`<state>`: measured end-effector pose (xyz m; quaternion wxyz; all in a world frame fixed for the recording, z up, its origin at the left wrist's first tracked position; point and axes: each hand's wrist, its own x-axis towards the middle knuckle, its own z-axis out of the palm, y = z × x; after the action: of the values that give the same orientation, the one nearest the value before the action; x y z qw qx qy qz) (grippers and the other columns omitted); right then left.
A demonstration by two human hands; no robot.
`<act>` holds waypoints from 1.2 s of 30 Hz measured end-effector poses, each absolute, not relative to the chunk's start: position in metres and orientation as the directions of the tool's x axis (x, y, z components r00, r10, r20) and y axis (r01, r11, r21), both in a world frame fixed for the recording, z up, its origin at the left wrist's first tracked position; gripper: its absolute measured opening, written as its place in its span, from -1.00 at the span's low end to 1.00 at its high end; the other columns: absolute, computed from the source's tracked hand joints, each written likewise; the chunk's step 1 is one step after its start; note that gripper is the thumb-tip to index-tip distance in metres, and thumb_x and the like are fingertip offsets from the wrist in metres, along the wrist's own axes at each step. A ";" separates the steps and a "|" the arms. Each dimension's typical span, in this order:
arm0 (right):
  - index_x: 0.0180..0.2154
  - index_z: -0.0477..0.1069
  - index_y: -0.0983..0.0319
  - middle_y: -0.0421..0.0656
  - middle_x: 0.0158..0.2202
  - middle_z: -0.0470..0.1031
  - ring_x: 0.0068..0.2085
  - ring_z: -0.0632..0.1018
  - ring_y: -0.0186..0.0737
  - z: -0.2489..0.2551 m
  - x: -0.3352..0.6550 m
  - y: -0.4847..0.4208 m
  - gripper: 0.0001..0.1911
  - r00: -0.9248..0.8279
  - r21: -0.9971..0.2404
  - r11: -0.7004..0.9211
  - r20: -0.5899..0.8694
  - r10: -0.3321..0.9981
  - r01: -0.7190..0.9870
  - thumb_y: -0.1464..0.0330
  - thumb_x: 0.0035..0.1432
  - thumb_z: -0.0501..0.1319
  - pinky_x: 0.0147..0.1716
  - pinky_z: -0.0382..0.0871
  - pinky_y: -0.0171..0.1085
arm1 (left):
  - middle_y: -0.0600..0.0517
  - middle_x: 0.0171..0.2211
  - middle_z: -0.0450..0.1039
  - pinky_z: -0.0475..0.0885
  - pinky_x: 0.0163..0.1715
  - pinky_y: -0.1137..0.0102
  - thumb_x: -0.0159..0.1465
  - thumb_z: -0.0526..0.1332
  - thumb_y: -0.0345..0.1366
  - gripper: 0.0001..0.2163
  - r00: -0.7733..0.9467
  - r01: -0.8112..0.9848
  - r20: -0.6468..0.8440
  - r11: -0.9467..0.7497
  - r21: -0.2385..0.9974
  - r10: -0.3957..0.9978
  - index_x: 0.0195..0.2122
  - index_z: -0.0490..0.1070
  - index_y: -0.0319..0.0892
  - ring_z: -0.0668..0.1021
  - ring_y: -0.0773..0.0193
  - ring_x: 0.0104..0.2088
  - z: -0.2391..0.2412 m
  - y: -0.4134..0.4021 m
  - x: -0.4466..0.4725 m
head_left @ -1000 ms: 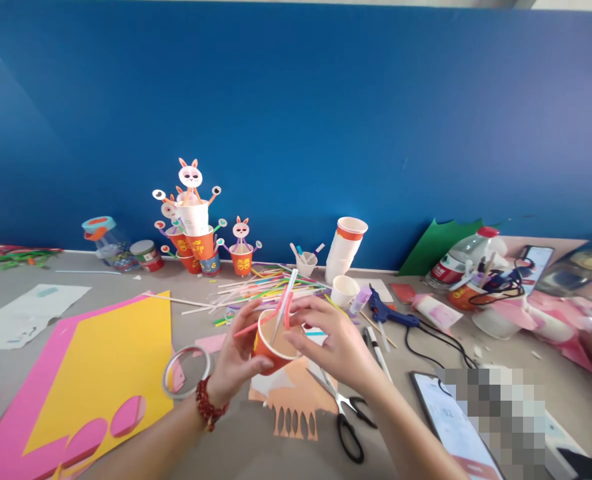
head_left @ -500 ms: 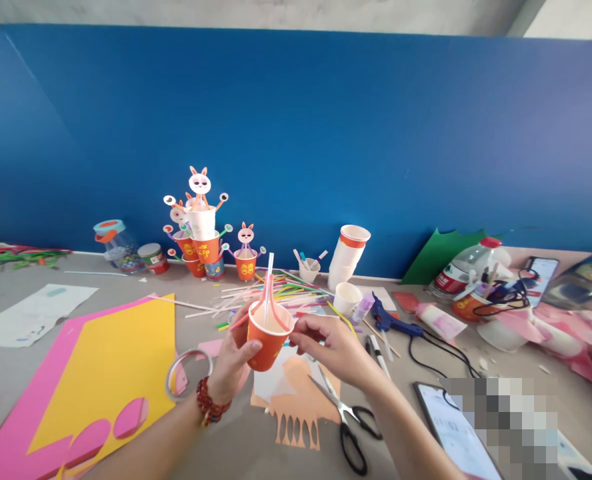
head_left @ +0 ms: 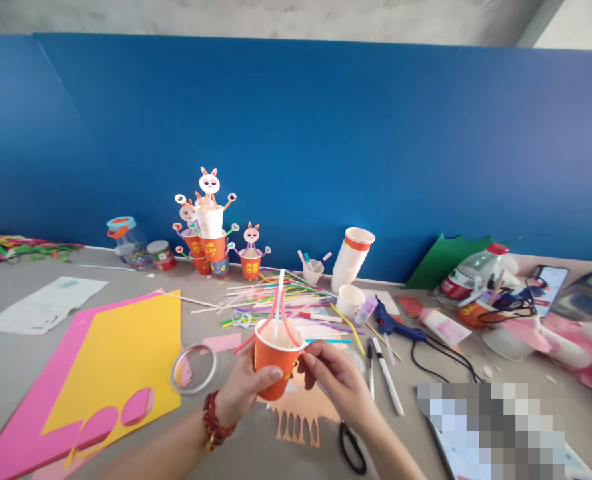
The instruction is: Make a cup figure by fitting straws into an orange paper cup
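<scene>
My left hand (head_left: 251,387), with a beaded bracelet at its wrist, is wrapped round an orange paper cup (head_left: 272,387) held upright above the table. Pink drinking straws (head_left: 295,333) and a whitish straw (head_left: 279,300) stand up out of the cup, and a pink end sticks out at its left side. At the cup's right side my right hand (head_left: 341,383) pinches the end of a pink straw just below the rim; the fingertips partly hide it. Under the hands lies peach paper (head_left: 301,427) with cut-out shapes, and black-handled scissors (head_left: 352,448) are mostly covered by my right forearm.
Decorated rabbit cups (head_left: 211,220) stand at the back near a blue panel. Loose straws (head_left: 286,300) are spread before them. Right of centre lie a blue glue gun (head_left: 396,327) and pens (head_left: 389,377). A tape roll (head_left: 193,390) and yellow paper (head_left: 126,353) are at left.
The cup and both hands have come lower and slightly right in view. My right fingers have closed in at the cup's right side, and the forearm now covers more of the scissors.
</scene>
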<state>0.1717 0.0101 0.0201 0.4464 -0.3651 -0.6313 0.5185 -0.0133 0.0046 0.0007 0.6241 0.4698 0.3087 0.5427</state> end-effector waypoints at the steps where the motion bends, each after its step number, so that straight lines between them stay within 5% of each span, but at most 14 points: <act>1: -0.35 0.44 0.23 -0.16 -0.40 0.50 -0.46 0.51 -0.33 0.018 0.171 0.009 -0.69 -0.341 -0.977 0.214 0.200 0.919 0.004 0.15 0.30 0.15 -0.44 0.42 -0.36 | -0.11 -0.33 0.55 0.48 -0.35 0.30 0.01 0.39 -0.01 -0.53 0.205 -0.411 0.137 -0.042 0.910 0.969 -0.16 0.46 -0.24 0.57 0.13 -0.36 -0.001 0.004 -0.012; 8: -0.34 0.44 0.22 -0.14 -0.39 0.52 -0.41 0.53 -0.27 0.013 0.175 0.005 -0.70 -0.340 -0.944 0.317 0.268 0.901 0.095 0.20 0.35 0.09 -0.38 0.43 -0.32 | -0.12 -0.31 0.56 0.49 -0.31 0.29 0.00 0.42 -0.03 -0.52 0.225 -0.440 0.160 -0.046 0.897 0.961 -0.15 0.48 -0.25 0.57 0.13 -0.35 -0.009 0.007 -0.013; 12: -0.14 0.45 0.19 -0.08 -0.23 0.53 -0.22 0.56 -0.16 0.010 0.179 0.004 -0.76 -0.335 -0.919 0.369 0.307 0.891 0.137 0.21 0.33 0.12 -0.21 0.46 -0.25 | -0.13 -0.20 0.57 0.51 -0.22 0.26 0.00 0.44 -0.06 -0.49 0.200 -0.377 0.121 -0.038 0.926 0.972 -0.07 0.46 -0.21 0.59 0.06 -0.24 -0.017 0.009 -0.017; 17: 0.11 0.27 0.16 -0.02 0.04 0.42 0.02 0.49 -0.03 0.004 0.175 0.003 -0.47 -0.306 -0.926 0.363 0.319 0.897 0.100 0.10 0.18 0.26 0.00 0.42 -0.15 | -0.14 -0.06 0.53 0.45 -0.02 0.17 -0.01 0.43 0.01 -0.37 0.298 -0.263 0.181 -0.102 0.959 0.937 0.05 0.41 -0.18 0.53 -0.08 -0.03 -0.021 0.007 -0.010; 23: 0.01 0.31 0.17 -0.07 -0.05 0.48 -0.03 0.51 -0.05 0.001 0.174 0.005 -0.52 -0.313 -0.972 0.231 0.211 0.926 0.030 0.10 0.12 0.31 -0.06 0.42 -0.21 | -0.16 0.07 0.40 0.31 0.13 0.11 0.32 0.11 -0.03 -0.58 0.371 -0.070 0.351 -0.351 0.934 0.860 0.12 0.31 -0.13 0.43 -0.03 0.09 -0.025 0.005 -0.012; 31: -0.09 0.37 0.18 -0.13 -0.16 0.50 -0.13 0.52 -0.15 0.006 0.177 0.011 -0.67 -0.293 -0.970 0.240 0.236 0.926 -0.023 0.19 0.15 0.29 -0.14 0.39 -0.31 | 0.04 -0.31 0.38 0.40 -0.28 0.38 0.35 0.11 -0.37 -0.94 0.111 0.288 0.552 -0.558 0.778 0.826 -0.18 0.32 -0.09 0.46 0.26 -0.30 -0.027 0.012 -0.031; 36: -0.13 0.41 0.21 -0.11 -0.18 0.51 -0.15 0.52 -0.12 0.006 0.179 0.013 -0.67 -0.273 -0.978 0.208 0.204 0.940 -0.015 0.16 0.14 0.29 -0.18 0.39 -0.29 | 0.05 -0.39 0.37 0.38 -0.34 0.39 0.34 0.10 -0.44 -0.92 0.128 0.233 0.653 -0.662 0.712 0.747 -0.23 0.32 -0.14 0.45 0.29 -0.36 -0.024 0.014 -0.037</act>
<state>0.1792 0.0130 0.0056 0.4722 -0.3746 -0.6174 0.5055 -0.0370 0.0140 -0.0244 0.2275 0.7157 0.3421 0.5648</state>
